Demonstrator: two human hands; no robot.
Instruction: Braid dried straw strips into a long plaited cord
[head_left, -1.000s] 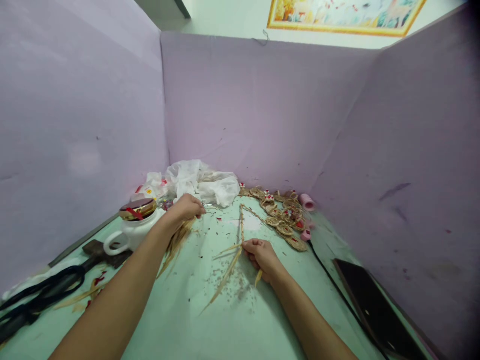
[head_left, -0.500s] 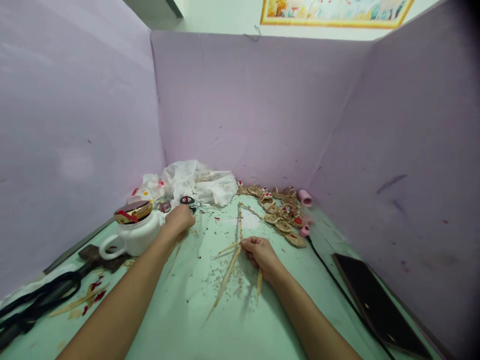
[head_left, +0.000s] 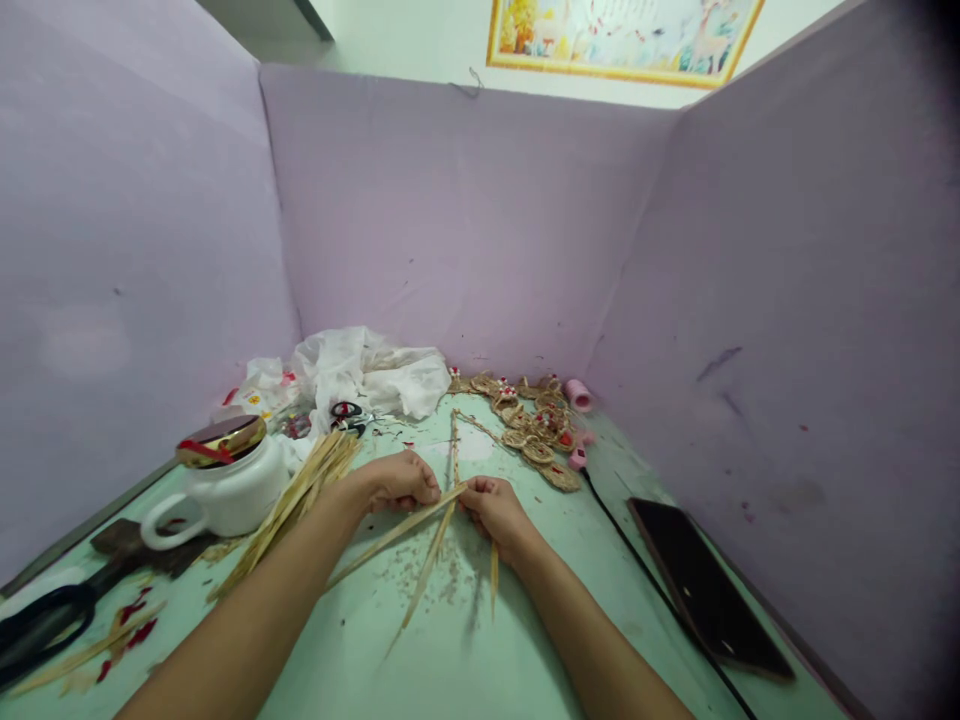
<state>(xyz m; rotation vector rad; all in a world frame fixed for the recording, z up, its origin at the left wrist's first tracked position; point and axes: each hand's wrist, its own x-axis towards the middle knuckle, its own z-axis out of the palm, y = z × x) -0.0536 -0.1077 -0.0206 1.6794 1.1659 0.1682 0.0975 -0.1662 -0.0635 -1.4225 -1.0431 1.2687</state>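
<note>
A thin straw braid [head_left: 455,450] runs up the table from my right hand [head_left: 496,515] and bends over at its far end. That hand is closed, pinching the braid's near end, where loose straw strips [head_left: 427,570] fan out towards me. My left hand [head_left: 405,482] is closed beside it, fingertips on a long pale straw strip [head_left: 390,537]. The strip slants from the right fingertips down to the lower left. Past my left forearm lies a bundle of straw [head_left: 300,500], partly hidden by the arm.
Coiled straw ornaments [head_left: 536,430] lie at the back right. Scissors [head_left: 349,415] rest by a white plastic bag [head_left: 375,370]. A lidded white mug [head_left: 232,490] and a dark-handled tool [head_left: 45,620] are at left. On the right are a black cable [head_left: 637,560] and a phone [head_left: 701,580].
My left hand has come back from near the scissors to beside my right hand, now with a long straw strip. The straw bundle shows more. The camera view has turned slightly right.
</note>
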